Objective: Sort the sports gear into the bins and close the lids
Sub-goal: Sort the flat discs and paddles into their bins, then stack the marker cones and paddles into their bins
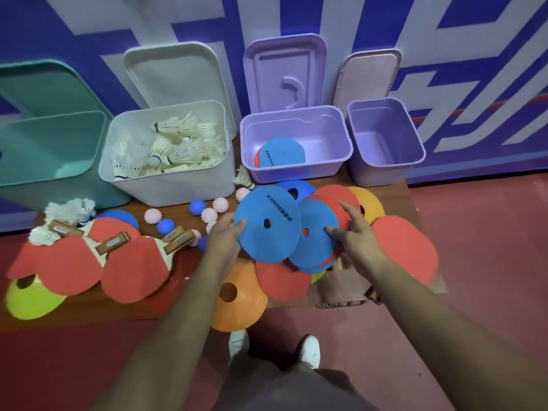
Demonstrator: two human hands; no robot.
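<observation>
Left hand (224,232) pinches the blue flat disc (261,241) at its nine o'clock edge, thumb on top. Right hand (358,235) clamps a fanned blue-and-red disc stack (314,247) from three o'clock, thumb and fingers spread across it. The purple bin (296,173) stands at twelve o'clock.

— The blue disc (267,232) at the centre: foam or rubber?

— Can't tell which. It's matt and smooth with printed lettering, as is the stack of discs (311,247) beside it.

— And the bins?

— Smooth plastic with a soft sheen: the white bin (178,185) at ten o'clock, the lilac bin (296,173) at twelve. The shuttlecocks (166,146) in the white one look feathery.

— At eight o'clock?

— The paddles (71,268) have matt red faces and bare wooden handles (112,243). The pink balls (152,216) at nine are knobbly, and the orange cone (246,307) at six is glossy plastic.
</observation>
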